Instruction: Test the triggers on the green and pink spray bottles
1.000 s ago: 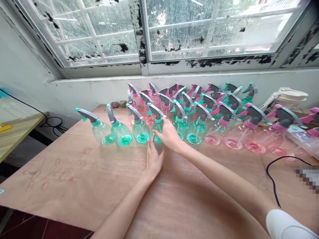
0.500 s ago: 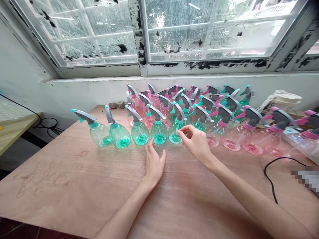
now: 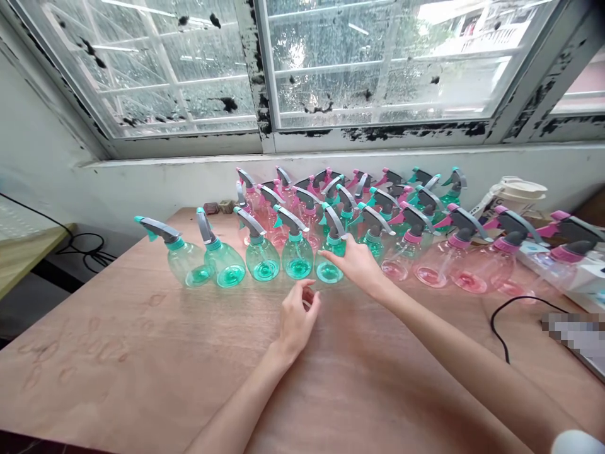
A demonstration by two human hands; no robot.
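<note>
Clear green spray bottles with grey and teal trigger heads stand in the left part of the front row. My right hand (image 3: 362, 268) is at one green spray bottle (image 3: 329, 272), its thumb laid across the front of the upper body and the other fingers partly hidden beside and behind it. Just in front of the row, my left hand (image 3: 299, 312) hovers low over the table with fingers loosely curled and nothing in them. Nearest to it is another green spray bottle (image 3: 297, 265), standing apart from the fingers.
Pink spray bottles (image 3: 435, 274) continue the row rightward, with more pink and green ones behind. A white lidded cup (image 3: 517, 189), a black cable (image 3: 496, 315) and a blurred flat object (image 3: 576, 334) lie right. The wooden table (image 3: 142, 353) meets a windowed wall.
My right hand has closed in on the green spray bottle, thumb now across it. My left hand has drawn back from the row and curled its fingers. The view has shifted slightly.
</note>
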